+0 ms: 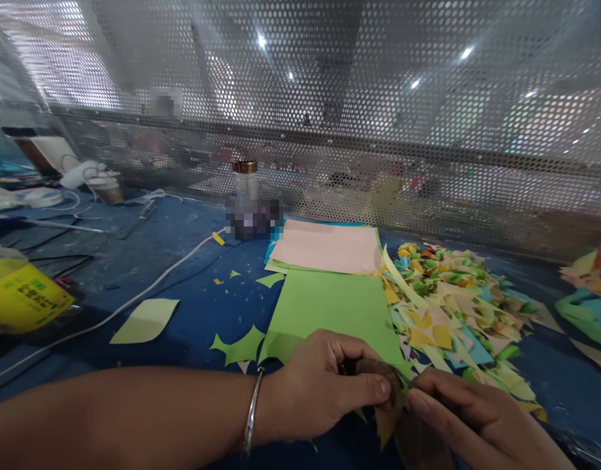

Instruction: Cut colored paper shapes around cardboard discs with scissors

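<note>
My left hand (337, 385), with a silver bangle on the wrist, is closed, thumb against bent fingers, on a thin brownish leaf-like piece (385, 418). Close beside it, my right hand (466, 411) pinches at the piece's right edge, where a thin dark tip shows; what exactly its fingers grip is hidden. Just beyond my hands lies a light green paper sheet (329, 310). A pale pink sheet (327, 245) rests on a stack of coloured sheets behind it. Right of these spreads a heap of cut paper scraps (442, 307) in green, yellow, pink and blue.
Left of the green sheet lie a green offcut (239, 346) and a pale leaf-shaped piece (146, 321). A white cable (148, 287) crosses the blue table. A lidded jar (245, 183) stands near the perforated metal panel (300, 85); a yellow package (26, 294) sits far left.
</note>
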Available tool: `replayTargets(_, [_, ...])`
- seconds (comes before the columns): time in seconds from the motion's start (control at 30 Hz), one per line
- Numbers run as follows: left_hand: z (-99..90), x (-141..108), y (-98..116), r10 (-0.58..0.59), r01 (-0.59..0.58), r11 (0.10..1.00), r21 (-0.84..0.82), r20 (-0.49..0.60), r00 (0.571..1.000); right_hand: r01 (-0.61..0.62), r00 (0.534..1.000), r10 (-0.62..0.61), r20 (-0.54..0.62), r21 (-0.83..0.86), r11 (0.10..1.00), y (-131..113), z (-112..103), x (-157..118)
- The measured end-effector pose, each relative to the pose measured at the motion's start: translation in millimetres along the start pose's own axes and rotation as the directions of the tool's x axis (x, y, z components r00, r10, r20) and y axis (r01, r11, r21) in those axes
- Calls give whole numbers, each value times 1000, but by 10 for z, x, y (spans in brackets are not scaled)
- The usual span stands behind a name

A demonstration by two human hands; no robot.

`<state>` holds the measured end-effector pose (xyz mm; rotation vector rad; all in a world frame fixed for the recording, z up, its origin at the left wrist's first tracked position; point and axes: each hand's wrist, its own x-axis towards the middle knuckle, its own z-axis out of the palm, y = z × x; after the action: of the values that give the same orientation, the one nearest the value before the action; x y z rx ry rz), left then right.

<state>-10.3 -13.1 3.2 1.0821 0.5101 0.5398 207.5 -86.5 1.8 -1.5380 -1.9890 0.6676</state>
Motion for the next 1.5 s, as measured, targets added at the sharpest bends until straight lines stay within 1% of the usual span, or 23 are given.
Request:
replayTargets(0.2, [10,-3,7,-5,5,1000,25,3,1000,3,1000,-3,5,-45,999,19,30,4])
replayTargets(0.3, [16,-8,15,-14,14,999,37,10,1000,-5,1000,4,-21,-30,1000,-8,31,12])
replayTargets(0.47, [8,0,-10,10,-12,997,83,20,1000,-14,998,14,-58,-2,1000,-78,5,6])
replayTargets(0.53, [8,-2,-29,26,-27,992,123,14,1000,-18,997,18,-77,-1,1000,-78,-7,10])
replayTargets(0.63, [13,-24,-47,71,-71,965,254,9,997,-26,993,26,-112,4,1000,-43,-20,27])
replayTargets(0.7, [13,-49,-41,98,-106,914,391,39,994,-29,991,31,-128,14,999,-15,-26,40])
replayTargets(0.73, [11,-62,-32,107,-127,871,474,68,992,-31,991,33,-133,19,999,-5,-28,45])
replayTargets(0.83, [2,-100,16,120,-198,689,697,161,980,-39,989,41,-140,20,999,3,-35,53])
replayTargets(0.9, [4,-126,52,134,-232,585,777,190,973,-41,988,42,-148,10,999,-2,-37,53])
replayTargets(0.97, [15,-153,78,148,-245,498,832,196,969,-38,987,38,-158,2,999,-4,-36,50])
replayTargets(1.07, [38,-189,100,134,-252,379,891,216,967,-23,987,24,-157,10,1000,4,-33,42])
replayTargets(1.2, [65,-218,111,64,-229,265,937,220,973,-19,993,23,-119,37,999,5,-33,32])
replayTargets(1.3, [85,-226,101,36,-231,187,955,228,973,-24,987,26,-156,16,1000,-15,-28,37])
replayTargets(1.4, [99,-220,75,47,-256,157,954,252,967,-29,979,28,-204,-2,1000,-33,-15,45])
replayTargets(1.5, [102,-196,69,96,-267,156,951,255,962,-19,982,17,-186,-8,1000,-34,7,49])
